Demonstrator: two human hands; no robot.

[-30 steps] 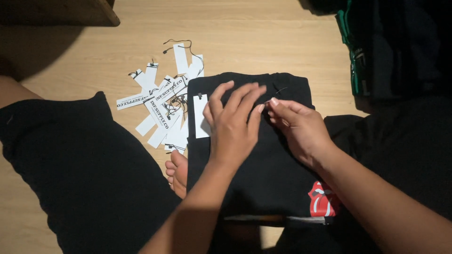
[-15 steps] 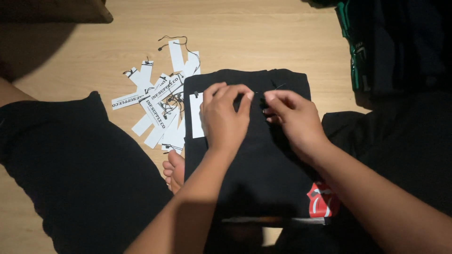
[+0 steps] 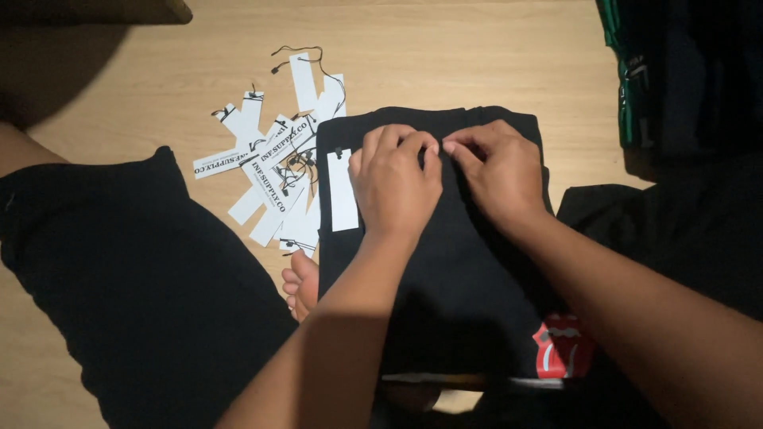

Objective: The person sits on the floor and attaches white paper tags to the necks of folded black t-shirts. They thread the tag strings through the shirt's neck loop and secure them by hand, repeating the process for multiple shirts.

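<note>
A folded black garment (image 3: pixel 445 262) lies on the wooden floor in front of me, with a red print near its lower right. My left hand (image 3: pixel 395 184) and my right hand (image 3: pixel 499 171) rest on its upper part, fingertips pinched together at one spot near the top edge. What they pinch is hidden under the fingers. A white paper tag (image 3: pixel 342 191) lies on the garment just left of my left hand.
A loose pile of white paper tags with black strings (image 3: pixel 274 171) lies on the wooden floor (image 3: pixel 477 56) to the left. My legs in black cloth (image 3: pixel 135 294) flank the garment, with bare toes (image 3: pixel 300 282). Dark and green clothing (image 3: pixel 683 79) sits top right.
Both hands have slid up the garment toward its top edge, and the fingers have curled from flat into a pinch, fingertips meeting.
</note>
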